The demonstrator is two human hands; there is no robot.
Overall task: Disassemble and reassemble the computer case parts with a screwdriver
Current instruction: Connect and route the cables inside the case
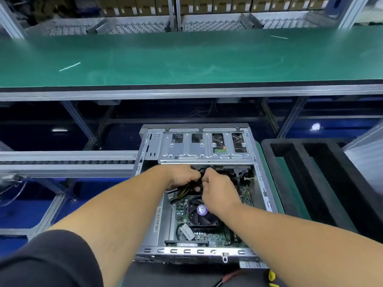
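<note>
Open computer case [199,195] lies on the worktop, both hands inside below the drive cage [204,147]. Left hand [182,176] clamps the cable bundle [183,191]; right hand [215,188] pinches it too. Tug hard and a connector could tear or snag the fan [202,213].

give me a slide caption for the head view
Both hands, left and right, grip cables inside the open case, above the fan.

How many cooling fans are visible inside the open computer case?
1. The round black cooling fan with a purple centre label sits on the green motherboard, partly under the right hand. Others may be hidden beneath the silver metal drive cage or the hands.
</note>
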